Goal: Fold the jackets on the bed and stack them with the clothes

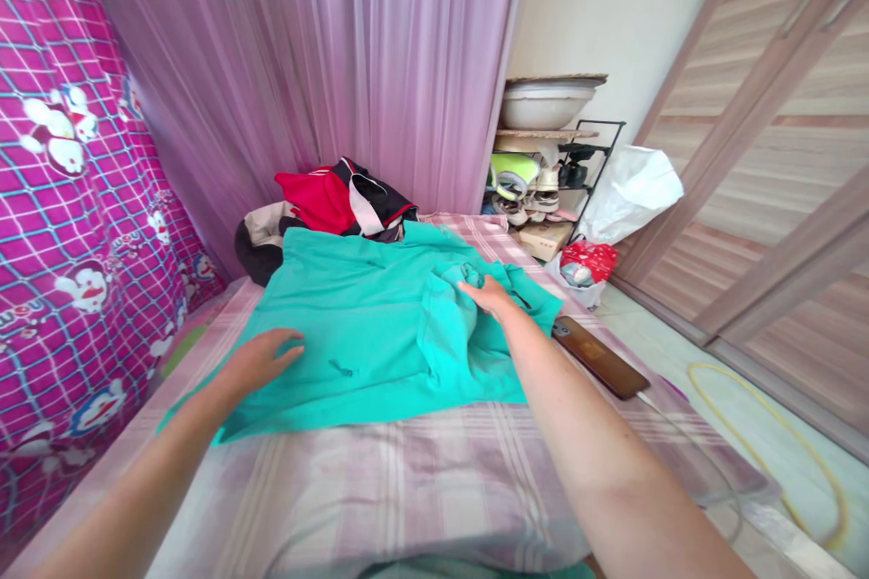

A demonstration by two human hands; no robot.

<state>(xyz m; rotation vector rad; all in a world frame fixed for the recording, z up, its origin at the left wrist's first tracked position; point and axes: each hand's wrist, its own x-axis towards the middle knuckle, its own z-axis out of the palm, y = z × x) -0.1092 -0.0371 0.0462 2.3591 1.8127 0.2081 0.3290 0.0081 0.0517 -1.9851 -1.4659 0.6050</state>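
A teal T-shirt [353, 317] lies spread across the checked bedsheet, mostly flat on its left side and rumpled on its right. A small dark mark shows on its front. My left hand [263, 360] is at the shirt's left part, thumb and fingers apart, holding nothing; whether it touches the cloth I cannot tell. At the right, my right hand [487, 296] has its fingers closed on a bunched, raised fold of the shirt, the fingertips partly hidden by cloth.
Behind the shirt is a pile of red, black and white clothes [322, 199]. A phone [598, 356] with a white cable lies right of my forearm. Further off stand a shoe rack [543, 185], plastic bags [628, 194] and a wardrobe [767, 163]. A patterned pink cloth [68, 226] hangs left.
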